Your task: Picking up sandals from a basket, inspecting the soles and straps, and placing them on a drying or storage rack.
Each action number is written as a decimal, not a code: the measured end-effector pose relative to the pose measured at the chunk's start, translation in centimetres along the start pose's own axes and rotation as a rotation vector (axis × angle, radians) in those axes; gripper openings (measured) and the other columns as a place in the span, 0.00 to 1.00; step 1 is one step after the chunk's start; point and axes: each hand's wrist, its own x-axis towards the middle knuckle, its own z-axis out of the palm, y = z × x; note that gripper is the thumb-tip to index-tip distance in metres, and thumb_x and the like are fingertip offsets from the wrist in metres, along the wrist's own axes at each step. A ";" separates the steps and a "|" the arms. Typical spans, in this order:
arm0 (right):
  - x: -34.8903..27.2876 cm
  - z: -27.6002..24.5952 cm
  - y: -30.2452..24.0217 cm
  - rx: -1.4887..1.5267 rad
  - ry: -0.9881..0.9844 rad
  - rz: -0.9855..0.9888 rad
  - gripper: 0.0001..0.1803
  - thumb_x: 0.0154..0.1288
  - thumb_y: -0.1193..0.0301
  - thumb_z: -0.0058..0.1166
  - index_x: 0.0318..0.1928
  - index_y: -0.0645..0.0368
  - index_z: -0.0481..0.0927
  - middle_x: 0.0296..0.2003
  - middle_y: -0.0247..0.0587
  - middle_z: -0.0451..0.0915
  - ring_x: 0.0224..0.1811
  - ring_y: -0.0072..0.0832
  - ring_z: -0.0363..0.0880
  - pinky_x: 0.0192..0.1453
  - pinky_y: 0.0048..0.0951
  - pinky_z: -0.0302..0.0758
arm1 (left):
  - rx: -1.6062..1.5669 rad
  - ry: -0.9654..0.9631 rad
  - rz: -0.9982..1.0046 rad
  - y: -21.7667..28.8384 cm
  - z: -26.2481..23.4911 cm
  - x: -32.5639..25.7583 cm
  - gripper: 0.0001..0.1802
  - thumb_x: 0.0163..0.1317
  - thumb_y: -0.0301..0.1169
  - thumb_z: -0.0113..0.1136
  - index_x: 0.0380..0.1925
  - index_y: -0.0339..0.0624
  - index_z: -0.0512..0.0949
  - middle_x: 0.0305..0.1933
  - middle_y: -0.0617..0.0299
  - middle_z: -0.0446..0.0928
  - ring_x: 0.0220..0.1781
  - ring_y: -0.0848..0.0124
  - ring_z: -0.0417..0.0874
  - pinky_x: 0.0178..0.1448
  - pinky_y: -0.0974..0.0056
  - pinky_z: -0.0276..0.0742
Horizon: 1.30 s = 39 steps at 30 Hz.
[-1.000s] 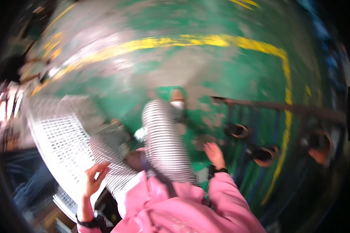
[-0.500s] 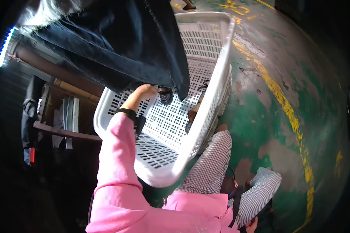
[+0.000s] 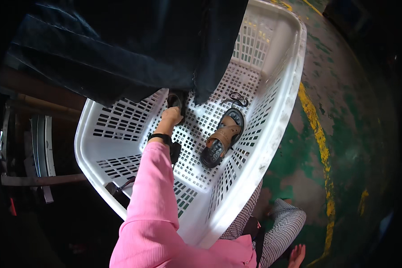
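My left hand [image 3: 172, 116] reaches down into a large white perforated plastic basket [image 3: 272, 143]. Its fingers are closed on a dark sandal [image 3: 176, 98], whose far part goes under the hanging dark cloth. To the right of that hand, a sandal with brown straps and a black sole [image 3: 225, 134] lies in the basket, against the right wall. Beyond it is a thin black looped cord or strap [image 3: 239, 99]. My right hand [image 3: 296, 256] is at the lower edge, beside my knee, with its fingers apart and nothing in it.
Dark cloth [image 3: 120, 49] hangs over the basket's far left part. At the left stands a dark rack or shelf [image 3: 44, 180] with upright panels. A yellow line [image 3: 319, 134] runs along the worn green floor at the right.
The view has come closer over the basket, showing more of its inside. The brown-strapped sandal is now in full view. My right hand has come further into view, its fingers now visible.
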 end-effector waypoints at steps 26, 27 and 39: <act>-32.1 26.0 -5.0 0.185 -1.202 -0.344 0.20 0.69 0.68 0.43 0.60 0.58 0.66 0.50 0.32 0.73 0.51 0.21 0.72 0.57 0.24 0.69 | -0.628 0.669 1.357 11.7 -7.4 -53.5 0.17 0.51 0.25 0.63 0.43 0.38 0.76 0.30 0.58 0.77 0.24 0.64 0.80 0.25 0.63 0.74; -31.0 24.5 -4.8 0.205 -1.195 -0.359 0.21 0.68 0.68 0.44 0.60 0.58 0.66 0.50 0.33 0.73 0.50 0.21 0.73 0.56 0.24 0.70 | -0.646 0.630 1.422 12.5 -6.3 -54.0 0.18 0.51 0.26 0.63 0.44 0.38 0.75 0.36 0.57 0.77 0.28 0.63 0.81 0.27 0.64 0.75; -22.6 12.0 -1.7 0.419 -0.885 -0.401 0.38 0.46 0.80 0.64 0.61 0.60 0.64 0.53 0.37 0.72 0.56 0.29 0.72 0.60 0.30 0.70 | -1.034 0.069 1.217 18.5 3.6 -53.2 0.33 0.49 0.21 0.64 0.59 0.38 0.66 0.52 0.50 0.71 0.41 0.67 0.78 0.42 0.66 0.78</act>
